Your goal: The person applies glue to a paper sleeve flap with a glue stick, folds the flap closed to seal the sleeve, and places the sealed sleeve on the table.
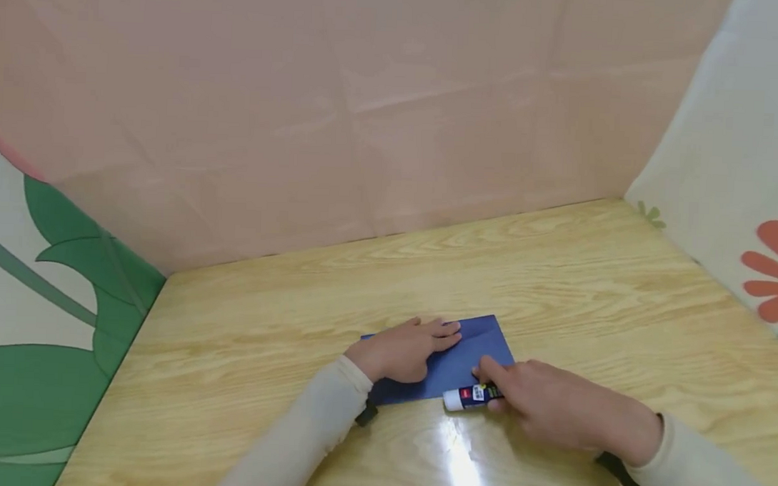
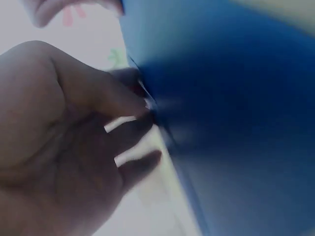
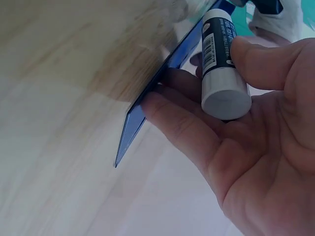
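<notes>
A flat piece of blue paper (image 1: 452, 372) lies on the wooden table, with a crease line near its far edge. My left hand (image 1: 398, 349) rests on its left part, fingers stretched out across the surface. In the left wrist view that hand's fingertips meet the edge of the blue paper (image 2: 246, 113). My right hand (image 1: 547, 402) grips a glue stick (image 1: 467, 398) with a white end and a dark label, just above the paper's near right edge. The right wrist view shows the glue stick (image 3: 219, 54) between thumb and fingers, and fingertips touching the paper's edge (image 3: 130, 128).
The wood-grain table (image 1: 243, 352) extends around the paper on all sides. A pink sheet (image 1: 368, 113) hangs along its back edge. Printed cloths stand at both sides, green leaves (image 1: 43, 388) on the left and a red flower (image 1: 774, 274) on the right.
</notes>
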### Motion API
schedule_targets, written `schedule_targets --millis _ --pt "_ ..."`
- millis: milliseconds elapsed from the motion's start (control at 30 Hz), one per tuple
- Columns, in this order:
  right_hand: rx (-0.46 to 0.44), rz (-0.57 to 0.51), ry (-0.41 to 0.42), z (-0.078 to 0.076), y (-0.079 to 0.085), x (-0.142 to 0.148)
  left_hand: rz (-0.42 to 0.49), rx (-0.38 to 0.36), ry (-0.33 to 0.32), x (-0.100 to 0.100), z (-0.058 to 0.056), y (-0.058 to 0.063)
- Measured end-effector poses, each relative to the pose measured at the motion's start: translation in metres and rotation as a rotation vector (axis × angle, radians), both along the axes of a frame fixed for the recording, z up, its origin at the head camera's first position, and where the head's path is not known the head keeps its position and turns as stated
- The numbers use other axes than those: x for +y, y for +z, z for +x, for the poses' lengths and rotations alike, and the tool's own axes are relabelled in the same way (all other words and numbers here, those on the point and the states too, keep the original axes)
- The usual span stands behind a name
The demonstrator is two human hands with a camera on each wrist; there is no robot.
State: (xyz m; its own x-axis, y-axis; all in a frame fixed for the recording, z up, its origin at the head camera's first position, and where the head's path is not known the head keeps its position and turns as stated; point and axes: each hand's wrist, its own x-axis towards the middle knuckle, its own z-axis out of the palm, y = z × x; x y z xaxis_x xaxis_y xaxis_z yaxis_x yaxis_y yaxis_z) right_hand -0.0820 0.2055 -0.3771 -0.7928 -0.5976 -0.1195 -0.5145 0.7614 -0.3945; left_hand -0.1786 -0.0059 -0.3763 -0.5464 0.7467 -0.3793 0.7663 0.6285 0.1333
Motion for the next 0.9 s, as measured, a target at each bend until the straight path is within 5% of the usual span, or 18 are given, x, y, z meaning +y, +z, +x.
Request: schedule_targets --millis 100,233,367,500,633,900 --pt "0.005 -0.009 0.009 0.0 0.001 0.0 0.098 -0.121 0.015 -0.02 -0.003 -0.003" --pt "0.004 -0.025 0.007 -0.001 0.003 0.0 0.165 -0.1 0.06 -0.045 -0.001 0.005" --pt "-0.018 -0.049 0.014 0.0 0.005 -0.002 0.218 -0.085 0.111 -0.073 0.017 0.014" --pt "0.014 -0.07 0.04 0.001 0.003 -0.003 0.166 0.015 0.14 -0.093 0.035 0.015" --pt "0.017 -0.07 0.043 0.001 0.0 -0.001 0.107 0.151 0.196 -0.098 0.038 0.012" --pt "0.019 -0.064 0.043 0.001 -0.002 -0.001 0.084 0.134 0.222 -0.097 0.037 0.002"
